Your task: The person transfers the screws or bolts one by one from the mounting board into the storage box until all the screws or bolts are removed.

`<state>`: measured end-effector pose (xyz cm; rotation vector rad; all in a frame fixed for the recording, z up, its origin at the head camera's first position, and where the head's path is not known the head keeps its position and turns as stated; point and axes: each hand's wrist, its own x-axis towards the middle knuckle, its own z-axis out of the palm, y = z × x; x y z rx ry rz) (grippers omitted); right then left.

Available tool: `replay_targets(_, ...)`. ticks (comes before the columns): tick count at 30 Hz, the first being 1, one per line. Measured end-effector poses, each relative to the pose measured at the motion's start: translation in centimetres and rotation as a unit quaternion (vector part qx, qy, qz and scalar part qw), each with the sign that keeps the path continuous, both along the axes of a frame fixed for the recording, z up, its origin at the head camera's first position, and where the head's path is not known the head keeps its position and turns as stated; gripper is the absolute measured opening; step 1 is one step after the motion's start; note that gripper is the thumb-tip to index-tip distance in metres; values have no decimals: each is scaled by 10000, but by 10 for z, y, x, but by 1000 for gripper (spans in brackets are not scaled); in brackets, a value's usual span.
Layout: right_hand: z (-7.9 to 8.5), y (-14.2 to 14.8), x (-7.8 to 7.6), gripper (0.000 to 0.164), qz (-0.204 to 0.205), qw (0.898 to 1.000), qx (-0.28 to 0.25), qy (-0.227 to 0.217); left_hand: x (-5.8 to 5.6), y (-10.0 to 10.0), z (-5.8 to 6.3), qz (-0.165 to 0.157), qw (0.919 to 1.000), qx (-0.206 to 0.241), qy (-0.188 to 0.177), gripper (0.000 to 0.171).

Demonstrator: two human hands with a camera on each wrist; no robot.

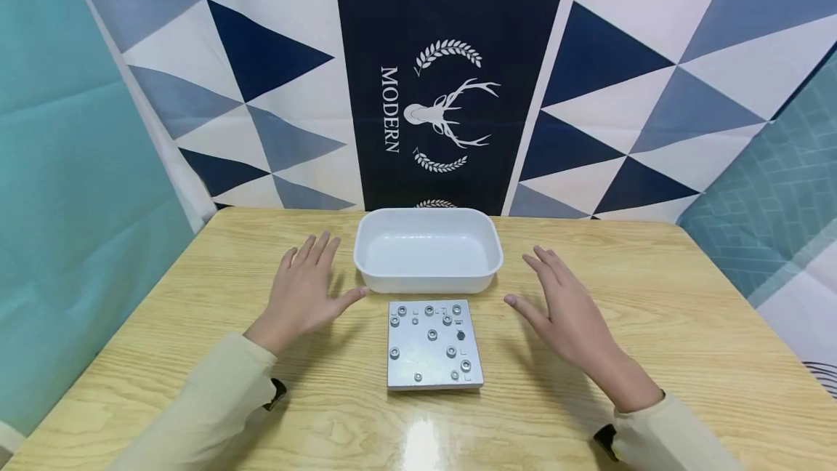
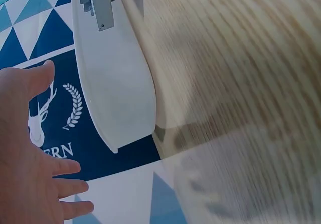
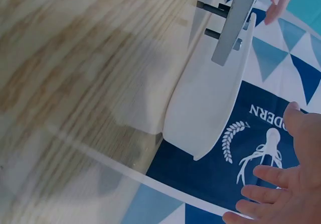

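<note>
A square silver metal plate [image 1: 413,351] with several socket-head bolts set in its top sits on the table in the head view. In the right wrist view, threaded bolt shanks [image 3: 215,34] stick out below the plate [image 3: 233,30]. Behind it is a white rectangular basin [image 1: 428,284] with nothing visible inside. My left hand [image 1: 304,296] hovers left of the basin and plate, fingers spread, thumb pointing toward the basin's near corner. On the right side my right hand [image 1: 567,315] is held with extended fingers, apart from both things. Neither hand holds anything.
A light wood-grain table [image 1: 275,413] carries the plate and basin. Patterned cloth [image 1: 445,115] hangs right behind the table's back edge. Teal cloth [image 1: 78,202] borders the left side, and more cloth [image 1: 771,187] hangs at the right.
</note>
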<state>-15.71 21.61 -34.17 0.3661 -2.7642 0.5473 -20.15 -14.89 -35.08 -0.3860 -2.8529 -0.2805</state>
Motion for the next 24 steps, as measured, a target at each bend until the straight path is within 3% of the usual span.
replay_targets(9, 4, -4, 0, 65, 214, 9998, 19, 37, -12, 2, 3, -41, 9996, 278, -63, 90)
replay_targets(15, 5, -7, 0, 61, 346, 9993, -3, 114, -20, 4, 2, -153, 9966, 751, -307, 86)
replay_targets(19, 8, -8, 0, 58, 415, 9990, 32, 156, -27, 5, 2, -83, 9893, 1244, -752, 82)
replay_targets(24, 11, -10, -2, 56, 541, 9983, 83, 203, -36, 6, 2, -42, 9732, 1910, -1280, 74)
